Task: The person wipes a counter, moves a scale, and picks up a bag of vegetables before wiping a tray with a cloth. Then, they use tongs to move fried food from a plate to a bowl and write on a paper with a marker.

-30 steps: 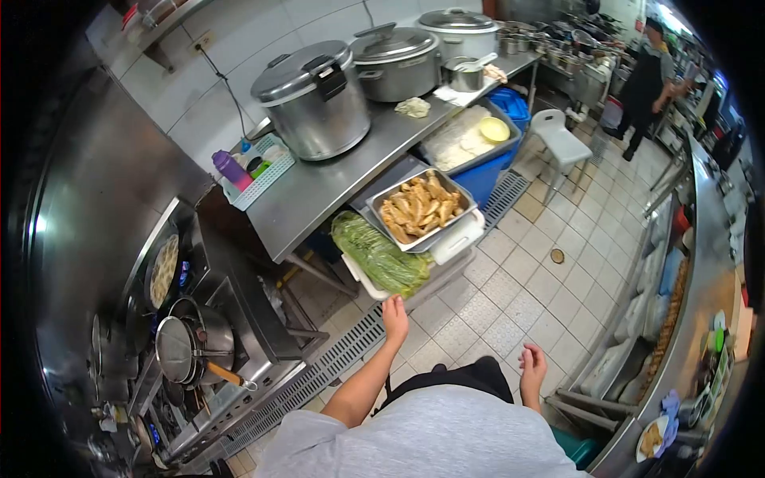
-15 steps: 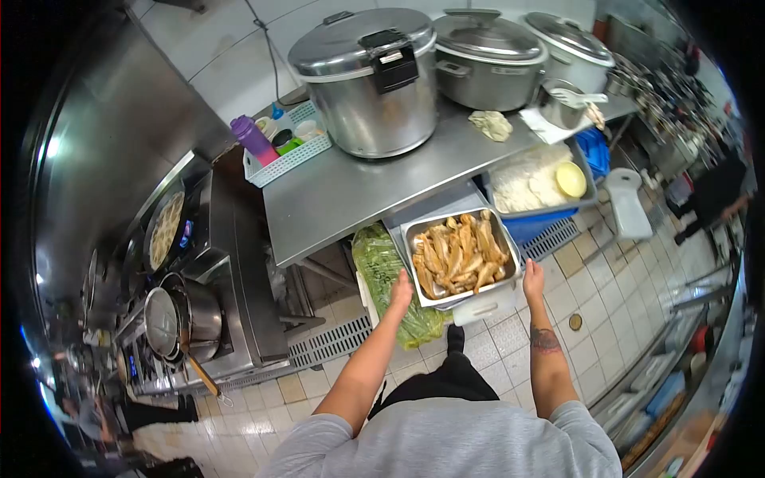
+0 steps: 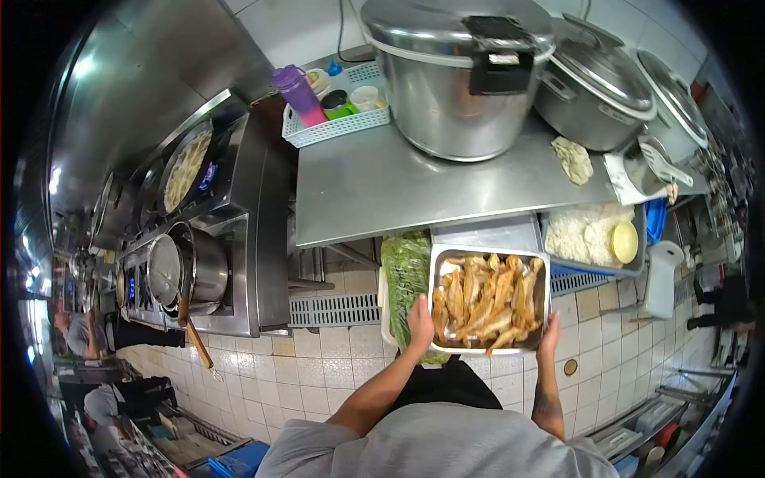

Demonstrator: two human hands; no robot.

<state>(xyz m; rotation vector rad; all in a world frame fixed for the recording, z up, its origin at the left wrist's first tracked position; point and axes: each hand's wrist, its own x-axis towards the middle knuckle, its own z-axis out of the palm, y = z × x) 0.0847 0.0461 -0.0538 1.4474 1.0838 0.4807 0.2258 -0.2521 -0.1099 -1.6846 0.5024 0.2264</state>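
Observation:
A rectangular metal tray (image 3: 545, 280) full of browned, fried-looking strips of food (image 3: 482, 301) is between my hands, in front of my body. My left hand (image 3: 420, 323) grips its left side near the front corner, with the thumb at the rim. At the opposite side, my right hand (image 3: 550, 334) holds the front right corner; its fingers are partly hidden under the tray. A green plastic bag (image 3: 405, 279) lies behind my left hand, low down beside the tray. The tray covers part of what is beneath it.
A steel counter (image 3: 351, 195) with a large rice cooker (image 3: 454, 107) and a basket (image 3: 343, 123) stands ahead. Right of the tray is a bin of white rice (image 3: 578, 239). Leftward, a stove bears a lit pan (image 3: 187, 171) and a pot (image 3: 209, 267). A stool (image 3: 663, 279) stands right.
My hands have closed in from beside the tray and taken hold of its two sides. The tray is now nearer my body. My view has turned left and moved closer to the counter.

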